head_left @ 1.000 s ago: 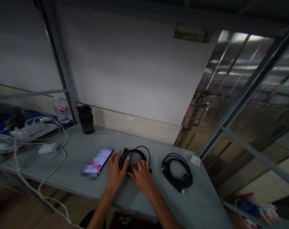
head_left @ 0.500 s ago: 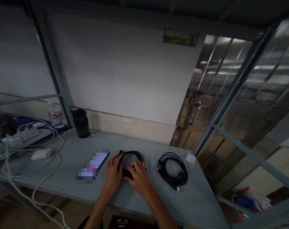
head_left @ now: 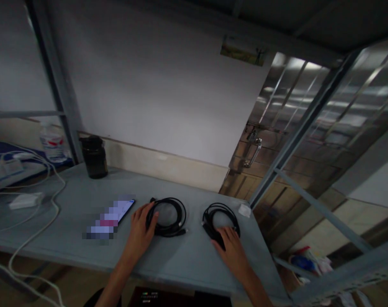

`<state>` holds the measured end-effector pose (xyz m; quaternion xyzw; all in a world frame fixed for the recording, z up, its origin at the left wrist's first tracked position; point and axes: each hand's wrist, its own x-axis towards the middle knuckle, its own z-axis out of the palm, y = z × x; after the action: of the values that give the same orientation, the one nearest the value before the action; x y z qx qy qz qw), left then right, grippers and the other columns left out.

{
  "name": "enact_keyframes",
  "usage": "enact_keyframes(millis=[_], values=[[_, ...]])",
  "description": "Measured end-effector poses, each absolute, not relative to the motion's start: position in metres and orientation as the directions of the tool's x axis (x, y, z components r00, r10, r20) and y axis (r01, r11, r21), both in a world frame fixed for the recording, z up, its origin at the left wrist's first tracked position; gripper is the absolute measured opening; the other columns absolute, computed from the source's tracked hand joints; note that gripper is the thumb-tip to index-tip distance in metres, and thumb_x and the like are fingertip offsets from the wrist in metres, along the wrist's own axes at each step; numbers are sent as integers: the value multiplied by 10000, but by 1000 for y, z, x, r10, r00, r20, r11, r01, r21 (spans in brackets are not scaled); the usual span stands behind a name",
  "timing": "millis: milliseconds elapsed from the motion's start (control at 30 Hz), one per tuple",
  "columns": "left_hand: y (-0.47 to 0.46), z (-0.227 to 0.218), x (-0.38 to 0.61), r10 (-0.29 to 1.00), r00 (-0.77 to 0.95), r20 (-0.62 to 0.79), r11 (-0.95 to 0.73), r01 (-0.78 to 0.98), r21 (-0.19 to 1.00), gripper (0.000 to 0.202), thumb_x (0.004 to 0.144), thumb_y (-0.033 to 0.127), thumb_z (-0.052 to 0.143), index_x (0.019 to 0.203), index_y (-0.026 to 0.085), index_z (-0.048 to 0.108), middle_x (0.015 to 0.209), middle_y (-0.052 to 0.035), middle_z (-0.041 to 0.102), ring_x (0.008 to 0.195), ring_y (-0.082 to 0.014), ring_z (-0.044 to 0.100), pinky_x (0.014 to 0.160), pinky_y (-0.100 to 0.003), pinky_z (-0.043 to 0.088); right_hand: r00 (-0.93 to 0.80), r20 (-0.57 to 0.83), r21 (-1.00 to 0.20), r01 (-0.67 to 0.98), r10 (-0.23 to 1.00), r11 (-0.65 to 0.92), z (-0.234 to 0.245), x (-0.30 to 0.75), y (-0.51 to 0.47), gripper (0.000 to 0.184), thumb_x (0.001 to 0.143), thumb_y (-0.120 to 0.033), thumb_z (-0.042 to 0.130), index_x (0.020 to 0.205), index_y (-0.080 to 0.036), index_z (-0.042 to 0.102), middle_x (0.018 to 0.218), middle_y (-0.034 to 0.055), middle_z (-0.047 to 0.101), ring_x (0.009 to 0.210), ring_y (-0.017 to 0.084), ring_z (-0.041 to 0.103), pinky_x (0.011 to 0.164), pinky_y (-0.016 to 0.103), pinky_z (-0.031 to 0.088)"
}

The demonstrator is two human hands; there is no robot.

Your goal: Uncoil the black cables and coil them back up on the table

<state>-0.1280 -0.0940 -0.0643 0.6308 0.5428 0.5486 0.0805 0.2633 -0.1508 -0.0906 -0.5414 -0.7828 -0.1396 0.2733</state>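
Observation:
Two coils of black cable lie side by side on the grey-blue desk. The left coiled cable (head_left: 181, 213) has pale-tipped plugs near its lower right. My left hand (head_left: 142, 226) curves over its left side, the thumb inside the ring and the fingers outside. At the near edge of the right coiled cable (head_left: 235, 218), my right hand (head_left: 231, 246) has its thumb and fingers on either side of the black strands. Its fingers cover part of that coil. Both coils rest flat on the desk.
Left of my hands lies a phone (head_left: 112, 219) with a lit, blurred screen. A dark lidded bottle (head_left: 94, 157) stands by the wall. White cables (head_left: 54, 204) trail over the left edge. A crumpled white scrap (head_left: 244, 210) sits at the back right, near a metal post (head_left: 286, 149).
My right hand has left the left coil and moved right onto the other coil. My left hand stays at the left coil, which now shows more fully. The view has shifted slightly.

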Motion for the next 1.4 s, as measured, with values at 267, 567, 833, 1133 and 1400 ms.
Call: enact_keyframes(millis=[267, 567, 833, 1133, 1400], values=[[-99, -56, -127, 810, -219, 545, -360, 548, 755, 590, 1047, 667, 561, 1401, 210, 680, 1421, -170, 729, 1386, -385, 627, 1267, -606, 423, -196, 610, -115, 936, 767, 331, -88, 271, -166, 297, 1157, -297, 474, 1174, -282, 770, 1148, 110, 771, 1093, 330, 767, 979, 517, 642], [-97, -59, -131, 829, -252, 500, -320, 519, 792, 582, 1016, 697, 603, 1315, 211, 718, 1346, -152, 759, 1300, -376, 692, 1208, -595, 491, -21, 633, -186, 966, 774, 178, -92, 282, -160, 362, 1181, -421, 416, 1158, -230, 724, 1122, 114, 756, 1055, 322, 726, 965, 481, 569], [-99, -56, -131, 822, -280, 496, -312, 508, 803, 583, 990, 703, 623, 1284, 213, 735, 1311, -141, 781, 1272, -375, 716, 1169, -580, 535, 77, 534, -389, 906, 842, 164, -87, 295, -141, 374, 1085, -449, 486, 1094, -272, 815, 1144, 121, 799, 1128, 413, 731, 1012, 568, 548], [-99, -55, -132, 822, -289, 490, -327, 465, 823, 588, 964, 713, 647, 1251, 208, 745, 1295, -148, 791, 1255, -378, 727, 1167, -595, 536, 296, 304, -808, 583, 906, 81, 2, 329, -97, 818, 814, -1008, 559, 889, -217, 754, 939, 175, 805, 962, 374, 780, 925, 486, 615], [-97, -61, -133, 818, -299, 491, -333, 449, 829, 573, 970, 705, 642, 1257, 220, 745, 1296, -142, 792, 1252, -374, 724, 1173, -594, 534, 288, 217, -958, 244, 933, 147, 75, 335, -100, 852, 772, -963, 733, 1072, -170, 812, 1032, 173, 835, 891, 335, 808, 712, 393, 637]])
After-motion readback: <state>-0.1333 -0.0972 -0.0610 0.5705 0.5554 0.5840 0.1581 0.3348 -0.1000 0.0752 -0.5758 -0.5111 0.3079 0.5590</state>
